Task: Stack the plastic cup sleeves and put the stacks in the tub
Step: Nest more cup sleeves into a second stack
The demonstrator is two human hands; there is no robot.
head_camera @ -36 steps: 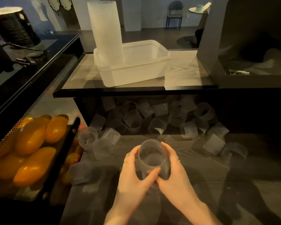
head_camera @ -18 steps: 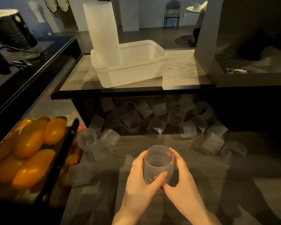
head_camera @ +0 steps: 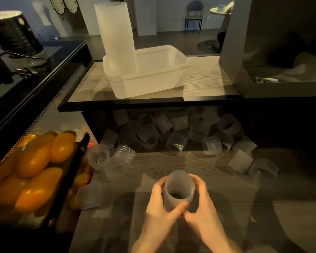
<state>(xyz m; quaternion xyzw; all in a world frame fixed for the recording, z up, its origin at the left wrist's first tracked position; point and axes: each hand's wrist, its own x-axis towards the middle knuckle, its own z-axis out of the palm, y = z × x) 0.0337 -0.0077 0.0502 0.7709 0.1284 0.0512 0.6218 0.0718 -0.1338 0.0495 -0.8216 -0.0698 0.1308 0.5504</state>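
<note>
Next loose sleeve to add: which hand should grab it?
Probably left. Both the left hand and right hand grip the held sleeve, but the nearest loose sleeve lies on the left hand's side; the right could keep holding.

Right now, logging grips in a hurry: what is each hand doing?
Left hand: fingers curled round the ribbed cup sleeve, holding it.
Right hand: curled round the same sleeve, holding it too.
</note>
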